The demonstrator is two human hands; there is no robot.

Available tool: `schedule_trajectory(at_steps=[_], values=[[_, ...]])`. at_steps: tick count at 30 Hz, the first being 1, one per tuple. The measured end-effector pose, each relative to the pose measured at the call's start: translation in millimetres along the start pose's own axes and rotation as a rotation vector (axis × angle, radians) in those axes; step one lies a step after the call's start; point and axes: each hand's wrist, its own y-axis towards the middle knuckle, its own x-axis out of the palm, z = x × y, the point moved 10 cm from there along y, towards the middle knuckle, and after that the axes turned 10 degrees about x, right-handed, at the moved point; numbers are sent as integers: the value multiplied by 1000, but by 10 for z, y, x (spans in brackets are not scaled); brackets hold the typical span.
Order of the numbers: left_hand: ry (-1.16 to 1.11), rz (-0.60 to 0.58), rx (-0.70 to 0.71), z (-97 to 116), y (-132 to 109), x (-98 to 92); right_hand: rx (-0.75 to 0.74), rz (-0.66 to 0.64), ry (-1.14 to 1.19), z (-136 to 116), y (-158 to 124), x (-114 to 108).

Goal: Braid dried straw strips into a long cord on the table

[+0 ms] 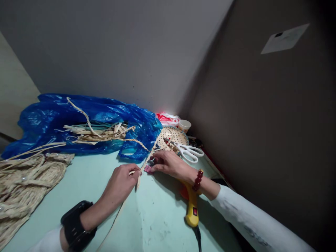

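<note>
My left hand (pixel 125 181) pinches a narrow braid of pale straw (pixel 144 165) near its lower end. The braid slants up and away to the right, past my right hand toward a woven basket. My right hand (pixel 169 162) is closed on a small pink binder clip (pixel 147 169) with silvery handles, right beside the braid. Whether the clip's jaws touch the straw cannot be made out. A long thin straw strand (pixel 114 221) trails from below my left hand toward the table's front. Just beyond my right hand lie white-handled scissors (pixel 190 153).
A blue plastic bag (pixel 52 115) at the back left holds loose straw strips (pixel 97 134). Woven straw work (pixel 31 185) lies at left. A yellow glue gun (pixel 193 210) with a cord lies under my right forearm. A shallow basket (pixel 181 134) and paper cup (pixel 184 125) stand by the wall.
</note>
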Motion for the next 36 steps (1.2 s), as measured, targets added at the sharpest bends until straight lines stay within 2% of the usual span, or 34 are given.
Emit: schedule_trajectory(at_steps=[6,19,27,36], values=[[50,28,-6,15,-16,-22,-98,-84,-106,-29,-1,199],[117,33,-7,23,23,-51,-172,-221,-188,-113,117,234],[167,27,24,39,37,-22,-166,-240,-143,-105,137,188],[260,32,103,157,23,-5,-240,-166,-156,-114,75,190]])
